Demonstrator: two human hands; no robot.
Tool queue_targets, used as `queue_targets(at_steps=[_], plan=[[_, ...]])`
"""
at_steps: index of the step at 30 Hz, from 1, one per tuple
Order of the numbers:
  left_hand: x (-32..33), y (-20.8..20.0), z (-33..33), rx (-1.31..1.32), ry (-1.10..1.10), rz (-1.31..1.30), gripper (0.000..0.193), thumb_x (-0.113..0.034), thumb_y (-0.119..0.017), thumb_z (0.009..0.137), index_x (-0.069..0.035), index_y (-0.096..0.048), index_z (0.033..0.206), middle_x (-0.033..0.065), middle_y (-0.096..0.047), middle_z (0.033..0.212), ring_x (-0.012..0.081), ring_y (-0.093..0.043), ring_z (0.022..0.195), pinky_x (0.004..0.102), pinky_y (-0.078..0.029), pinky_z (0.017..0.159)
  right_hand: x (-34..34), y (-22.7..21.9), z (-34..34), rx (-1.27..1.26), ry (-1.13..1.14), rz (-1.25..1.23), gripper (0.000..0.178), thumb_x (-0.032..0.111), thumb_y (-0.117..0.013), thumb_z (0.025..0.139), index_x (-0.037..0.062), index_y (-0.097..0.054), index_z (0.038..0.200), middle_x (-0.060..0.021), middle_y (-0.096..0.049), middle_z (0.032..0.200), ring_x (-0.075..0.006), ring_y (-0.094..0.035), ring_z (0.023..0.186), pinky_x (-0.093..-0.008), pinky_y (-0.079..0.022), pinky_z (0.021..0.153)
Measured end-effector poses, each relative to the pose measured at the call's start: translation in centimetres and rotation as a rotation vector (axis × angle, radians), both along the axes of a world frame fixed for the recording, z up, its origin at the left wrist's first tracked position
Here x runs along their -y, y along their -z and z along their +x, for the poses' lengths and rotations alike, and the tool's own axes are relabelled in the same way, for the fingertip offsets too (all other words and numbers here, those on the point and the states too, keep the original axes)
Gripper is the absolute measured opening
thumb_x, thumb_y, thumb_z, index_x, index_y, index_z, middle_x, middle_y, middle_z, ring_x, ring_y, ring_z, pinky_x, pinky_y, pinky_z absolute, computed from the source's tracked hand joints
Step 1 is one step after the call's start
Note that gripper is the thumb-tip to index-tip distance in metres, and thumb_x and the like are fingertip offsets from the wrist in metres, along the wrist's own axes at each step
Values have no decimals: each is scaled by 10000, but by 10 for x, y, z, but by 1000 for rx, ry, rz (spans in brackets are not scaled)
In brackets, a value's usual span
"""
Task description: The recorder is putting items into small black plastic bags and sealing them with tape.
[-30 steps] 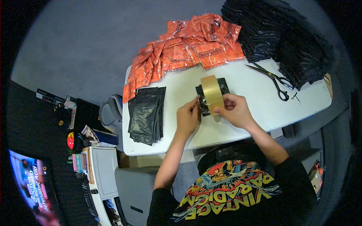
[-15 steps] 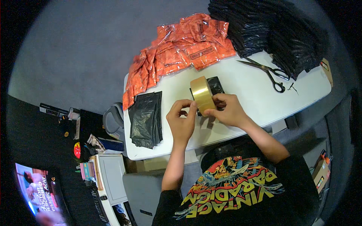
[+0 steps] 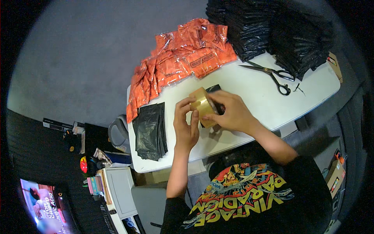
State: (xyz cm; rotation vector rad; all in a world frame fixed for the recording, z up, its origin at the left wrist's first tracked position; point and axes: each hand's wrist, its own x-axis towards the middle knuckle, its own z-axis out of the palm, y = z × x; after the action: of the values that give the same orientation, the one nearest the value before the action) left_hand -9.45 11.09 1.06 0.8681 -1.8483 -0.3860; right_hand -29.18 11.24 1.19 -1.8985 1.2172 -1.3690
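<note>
Over the table (image 3: 257,95), a wide tape roll (image 3: 201,109) gleams gold; right hand (image 3: 233,112) grips it; whether left hand (image 3: 186,123) does is unclear.

A roll of golden tape (image 3: 201,105) is gripped by the right hand (image 3: 233,112) and flanked by the left hand (image 3: 185,126); scissors (image 3: 269,70), orange packets (image 3: 171,70) and black packets (image 3: 148,132) are spread on a white table (image 3: 255,95).
</note>
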Motion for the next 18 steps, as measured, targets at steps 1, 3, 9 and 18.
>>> queue_targets(at_steps=[1, 3, 9, 18], plan=[[2, 2, -2, -11, 36, 24, 127, -97, -635, 1032, -47, -565, 1125, 166, -660, 1232, 370, -632, 1232, 467, -496, 1051, 1, 0, -1, 94, 99, -222, 354, 208, -892, 778, 8, -754, 1035, -172, -738, 1031, -305, -737, 939, -363, -571, 840], [6, 6, -5, -23, 60, 29, 194, -110, -672, 1011, -51, -559, 1157, 164, -661, 1238, 369, -630, 1244, 472, -490, 1066, 13, -8, -12, 109, 6, -263, 333, 174, -881, 780, 18, -756, 1046, -159, -727, 1109, -306, -722, 1021, -372, -559, 910], [10, -1, -10, 26, 48, -3, 553, -145, -862, 841, -62, -527, 1273, 155, -663, 1250, 344, -637, 1250, 479, -492, 1097, 32, -20, -21, 116, -287, -159, 235, 63, -835, 779, 13, -752, 993, -113, -746, 963, -273, -718, 951, -371, -559, 931], [49, -25, -4, 20, 163, 239, 737, -98, -922, 714, -25, -515, 1324, 164, -690, 1246, 291, -673, 1205, 441, -498, 1116, 22, -43, -16, -64, -201, -789, 200, 26, -795, 697, 59, -675, 854, -73, -727, 946, -292, -717, 910, -526, -545, 1005]])
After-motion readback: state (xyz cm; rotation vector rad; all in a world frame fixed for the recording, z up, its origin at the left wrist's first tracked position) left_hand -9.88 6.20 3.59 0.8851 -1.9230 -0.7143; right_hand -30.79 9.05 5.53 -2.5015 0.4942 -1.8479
